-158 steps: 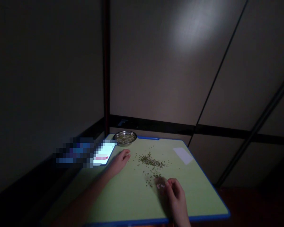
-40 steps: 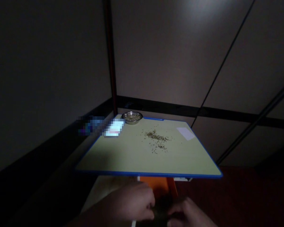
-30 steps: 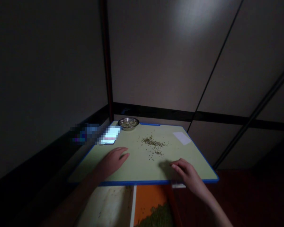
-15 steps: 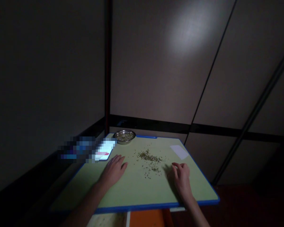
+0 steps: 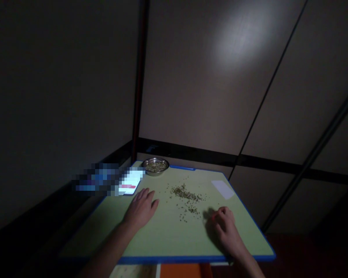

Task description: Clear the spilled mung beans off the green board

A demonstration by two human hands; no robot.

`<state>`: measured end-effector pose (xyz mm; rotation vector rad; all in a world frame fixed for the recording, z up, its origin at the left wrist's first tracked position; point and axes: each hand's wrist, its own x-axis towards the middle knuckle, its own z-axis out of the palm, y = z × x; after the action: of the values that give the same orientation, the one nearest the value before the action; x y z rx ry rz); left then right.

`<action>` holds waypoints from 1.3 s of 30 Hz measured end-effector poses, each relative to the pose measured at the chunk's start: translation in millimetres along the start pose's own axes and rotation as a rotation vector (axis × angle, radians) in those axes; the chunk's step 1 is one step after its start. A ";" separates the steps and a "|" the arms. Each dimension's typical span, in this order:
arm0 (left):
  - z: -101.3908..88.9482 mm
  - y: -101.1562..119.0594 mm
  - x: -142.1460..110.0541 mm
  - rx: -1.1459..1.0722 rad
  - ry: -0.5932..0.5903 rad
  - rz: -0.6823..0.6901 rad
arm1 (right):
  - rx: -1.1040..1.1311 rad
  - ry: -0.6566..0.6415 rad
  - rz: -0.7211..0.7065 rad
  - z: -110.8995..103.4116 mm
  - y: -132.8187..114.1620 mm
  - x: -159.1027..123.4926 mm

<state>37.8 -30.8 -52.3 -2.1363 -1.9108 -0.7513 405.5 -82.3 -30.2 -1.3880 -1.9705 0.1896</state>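
Note:
On the pale green table top lies a loose heap of small brownish-green seeds or grains, with single ones scattered around it. My left hand rests flat to the left of the heap, fingers stretched out, holding nothing. To the right of the heap, my right hand is curled, thumb and fingers drawn together, a little above the table with its shadow beside it. Whatever may be between those fingertips is too small or hidden to tell.
A round metal bowl holding similar grains stands at the far left corner. Near my left hand lies a lit phone, partly pixelated. A white sheet of paper is at the right edge. Panelled walls close in behind and left.
My right hand has drawn slightly back toward me, and its fingers are curled in more. My left hand stays flat in place. The whole view has shifted and tilted a little.

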 end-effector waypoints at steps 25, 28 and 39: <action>-2.2 -1.5 -6.3 0.072 0.001 -0.039 | -0.344 -0.343 -0.075 103.4 -49.1 198.0; -5.0 1.8 -7.3 0.072 -0.006 -0.032 | -0.292 -0.427 -0.194 89.0 -53.1 172.0; -2.7 0.6 -6.0 0.038 0.060 -0.031 | -0.168 -0.381 -0.345 92.0 -79.6 179.8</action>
<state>37.4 -37.4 -52.8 -2.0430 -1.9167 -0.7697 256.5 66.1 23.9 -1.1478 -2.5600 0.1373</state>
